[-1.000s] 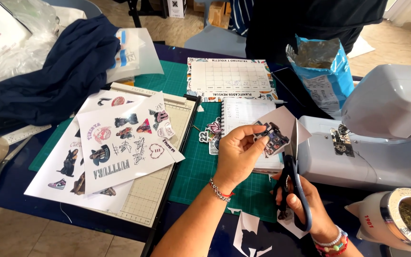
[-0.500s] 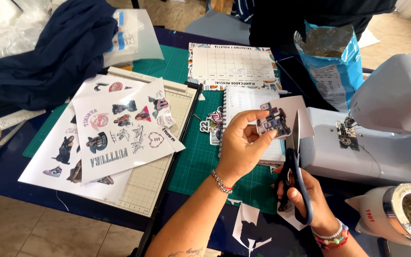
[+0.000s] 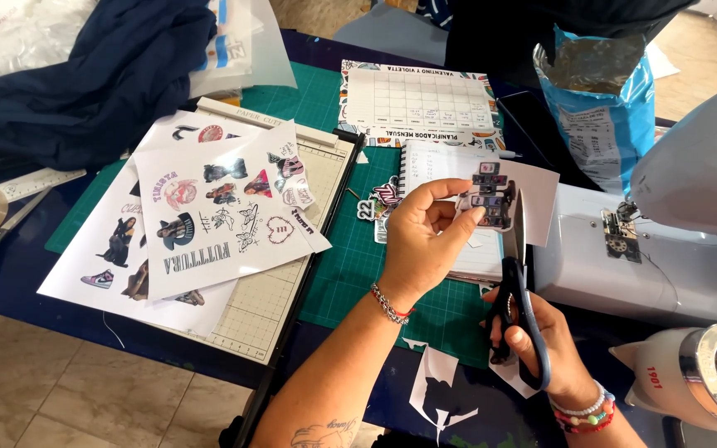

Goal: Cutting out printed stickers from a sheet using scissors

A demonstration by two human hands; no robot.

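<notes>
The left hand [image 3: 421,241] pinches a small printed sticker cutout [image 3: 489,199] between thumb and fingertips, holding it up above the green cutting mat [image 3: 350,257], with a beaded bracelet on the wrist. The right hand [image 3: 541,340] sits lower and to the right, its fingers closed through the dark handles of a pair of scissors [image 3: 518,274]; the blades point upward and meet the right edge of the cutout, so the paper sits between the two hands, just above the right one. Behind the cutout lies a spiral notebook [image 3: 433,166] with a loose white sheet [image 3: 541,191] beside it, and a few cut stickers [image 3: 379,199] rest on the mat to the left of the left hand. Further left, several sticker sheets [image 3: 217,207] overlap on a paper trimmer [image 3: 292,282]. A monthly planner sheet [image 3: 417,104] lies at the far edge of the mat. A white sewing machine [image 3: 665,241] stands to the right, touching the loose sheet, with a blue foil bag [image 3: 599,116] behind it. Dark blue cloth [image 3: 85,75] is piled at the upper left, and white paper offcuts [image 3: 437,398] lie on the dark table near the right wrist.
</notes>
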